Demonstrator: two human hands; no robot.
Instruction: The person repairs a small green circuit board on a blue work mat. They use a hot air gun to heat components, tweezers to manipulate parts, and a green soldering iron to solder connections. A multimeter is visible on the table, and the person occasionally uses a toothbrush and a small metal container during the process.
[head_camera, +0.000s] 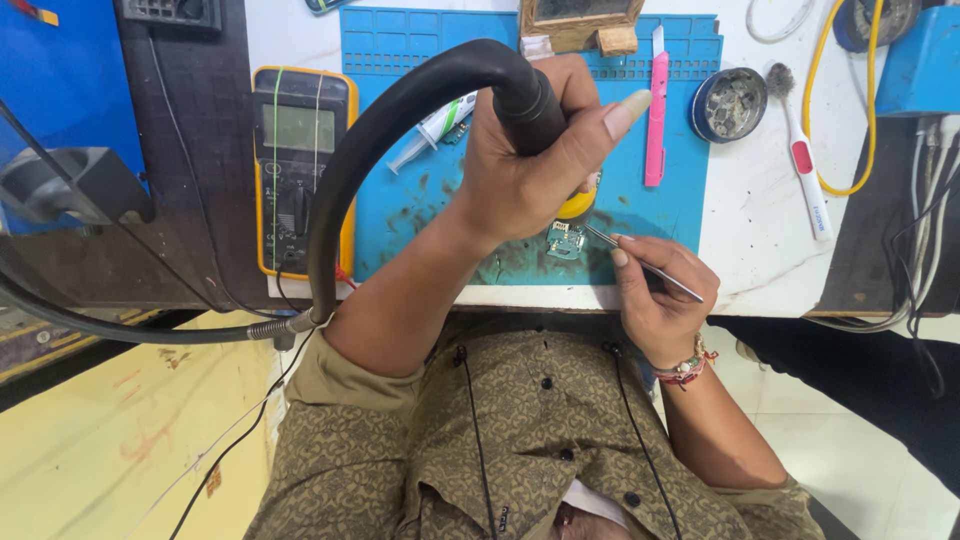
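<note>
Two hands over one small circuit board

One small greenish circuit board (565, 241) lies between the hands on a stained blue work mat (420, 215). The left hand (530, 165) grips a black hot-air handle (525, 100) with its thick hose; the right hand (655, 290) pinches metal tweezers (640, 264) — tips at the board. Left of the hands sits one yellow multimeter (300, 170); beyond the right hand, one pink tool (656, 120) — white benchtop.

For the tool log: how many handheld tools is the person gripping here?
2. The left hand grips a black hot-air handle above the small circuit board; the right hand holds metal tweezers touching that board.
</note>
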